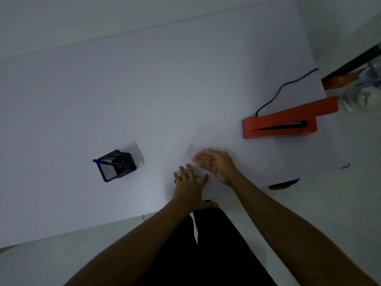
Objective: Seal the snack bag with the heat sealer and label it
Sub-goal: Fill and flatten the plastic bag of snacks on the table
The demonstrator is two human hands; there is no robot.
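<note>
Closest in, the person's dark trousers [208,248] show below the table edge. Two bare arms reach up from there onto the white table [103,100].

The left hand [190,183] lies flat near the table's front edge. Its fingers are straight and spread out, and its thumb sticks out to the side. It is not holding anything; it just presses down.

Just past it, on the right, is the right hand [216,165]. It is turned on its side with the palm showing. Its fingers are straight and close together, not curled. It looks a little blurry, and nothing is in it.

The snack bag [206,172] is see-through and very hard to see. Only a few shiny spots show on the table, under and between the two hands. I cannot tell where its edges are or what is inside.

Off to the left stands a black mesh pen cup [115,165] with a blue pen [107,162] leaning in it. A small white block [139,157] sits right behind the cup.

Farther away on the right is the orange heat sealer [288,121]. Its top arm is lifted up, so it is open. A black cord [284,87] runs from its back end to the far edge of the table.
</note>
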